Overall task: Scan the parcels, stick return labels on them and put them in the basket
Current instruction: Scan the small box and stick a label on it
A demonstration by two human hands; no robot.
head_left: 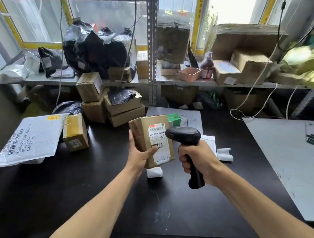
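Head view: we hold a parcel (150, 139) upright above the black table (81, 185), our left hand (139, 155) curled round its lower left edge, thumb pressed on the label (159, 143). Our right hand (197, 161) grips the scanner (186, 146) by its handle, fingers wrapped tight, its head just beside the label. More boxes (112, 106) are stacked behind, near the shelf (187, 80).

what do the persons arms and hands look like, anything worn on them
Both forearms are bare as far as the view shows: no sleeves, gloves, watch or wristband. No rings show on the left hand or the right hand. No markings are visible on either arm.
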